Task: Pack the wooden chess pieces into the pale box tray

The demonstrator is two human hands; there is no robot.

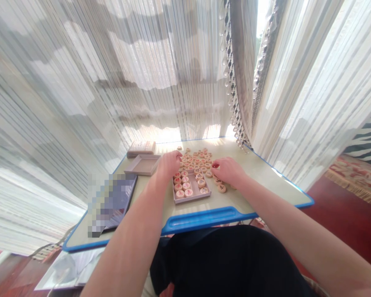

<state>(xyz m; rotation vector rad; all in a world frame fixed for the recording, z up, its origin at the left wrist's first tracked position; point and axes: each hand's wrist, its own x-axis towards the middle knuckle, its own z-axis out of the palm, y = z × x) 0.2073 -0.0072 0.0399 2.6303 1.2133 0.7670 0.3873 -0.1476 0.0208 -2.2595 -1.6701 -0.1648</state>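
Note:
Round wooden xiangqi pieces [200,155] lie in a loose heap on the folding table. In front of them is a shallow open box [191,199], with red-marked pieces [186,186] in rows on its left side and dark-marked pieces [201,182] along its right. My left hand [171,162] is over the box's far left corner, fingers curled at the heap's left edge; anything in them is hidden. To the right of the box, my right hand [229,170] has thumb and fingertips pinched beside the heap. What they hold is too small to make out.
A shallow box lid or tray [142,165] sits left of my left hand, with a closed box [141,148] behind it. A dark tablet [120,202], partly blurred out, lies at the left. The table has a blue rim [200,219]; string curtains [136,82] hang behind it.

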